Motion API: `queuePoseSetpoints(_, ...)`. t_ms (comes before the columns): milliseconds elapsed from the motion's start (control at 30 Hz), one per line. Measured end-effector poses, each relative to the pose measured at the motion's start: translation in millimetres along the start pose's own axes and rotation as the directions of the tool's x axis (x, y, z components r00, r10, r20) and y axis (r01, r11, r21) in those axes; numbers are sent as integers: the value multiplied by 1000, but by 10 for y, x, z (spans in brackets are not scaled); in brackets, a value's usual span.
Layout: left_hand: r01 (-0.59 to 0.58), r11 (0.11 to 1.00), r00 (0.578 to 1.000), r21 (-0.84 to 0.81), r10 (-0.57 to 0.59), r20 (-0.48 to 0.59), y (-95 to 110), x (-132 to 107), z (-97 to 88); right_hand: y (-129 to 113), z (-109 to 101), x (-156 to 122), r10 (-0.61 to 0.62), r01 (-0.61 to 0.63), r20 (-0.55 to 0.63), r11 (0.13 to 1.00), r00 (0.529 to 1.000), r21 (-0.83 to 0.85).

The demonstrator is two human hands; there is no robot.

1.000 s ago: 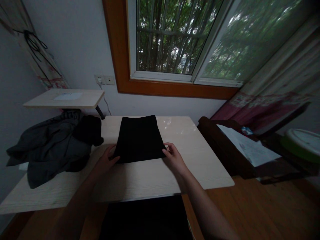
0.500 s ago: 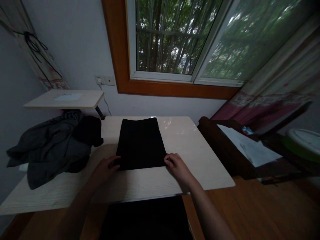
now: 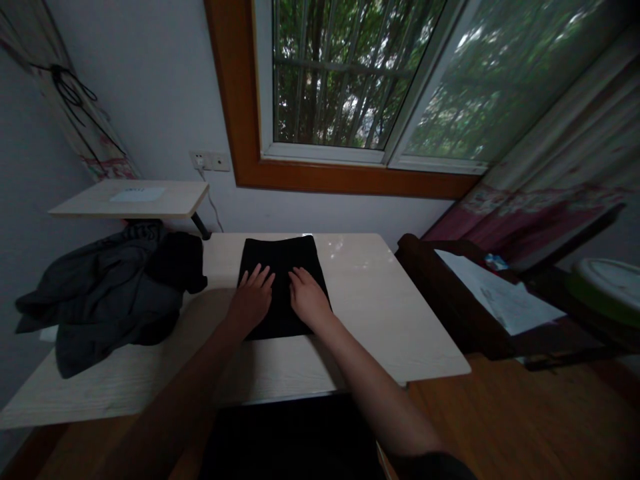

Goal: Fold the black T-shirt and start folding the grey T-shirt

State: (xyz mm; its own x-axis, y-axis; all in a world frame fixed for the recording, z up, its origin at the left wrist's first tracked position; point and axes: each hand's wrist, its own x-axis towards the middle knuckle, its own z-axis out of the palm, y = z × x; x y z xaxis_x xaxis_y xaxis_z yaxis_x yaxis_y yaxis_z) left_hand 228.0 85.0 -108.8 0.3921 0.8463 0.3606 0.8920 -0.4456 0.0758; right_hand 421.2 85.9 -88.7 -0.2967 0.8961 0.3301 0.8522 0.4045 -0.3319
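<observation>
A folded black cloth (image 3: pixel 280 257) lies flat in the middle of a pale wooden table (image 3: pixel 380 313). My left hand (image 3: pixel 253 298) rests palm down on the cloth's left half, fingers stretched forward. My right hand (image 3: pixel 307 297) lies flat beside it on the right half, fingers also spread. Both hands press on the cloth and hold nothing.
A heap of dark grey clothes (image 3: pixel 105 293) lies on the table's left side. A small shelf (image 3: pixel 130 199) juts from the wall above it. A dark chair with papers (image 3: pixel 495 300) stands to the right. A window is behind the table.
Both hands left the near corners of the cloth and moved forward onto its top, now lying flat side by side. The cloth stays where it was half a second ago.
</observation>
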Motion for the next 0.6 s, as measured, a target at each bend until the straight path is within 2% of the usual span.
queuePoseSetpoints(133,89,995,996,45,-90,26,-12,161,268,-56,393,143,52,-50,61,998,997,-31)
queuePoseSetpoints(233,122,991,992,59,-124,37,-60,171,375,36,556,126,98,-94,61,994,993,-57)
queuePoseSetpoints(433,119,990,991,69,-123,52,-106,150,343,316,531,-1,144,-142,15,985,989,-100)
queuePoseSetpoints(600,174,982,980,68,-180,84,-217,117,309,490,459,-104,192,-189,7,973,981,-134)
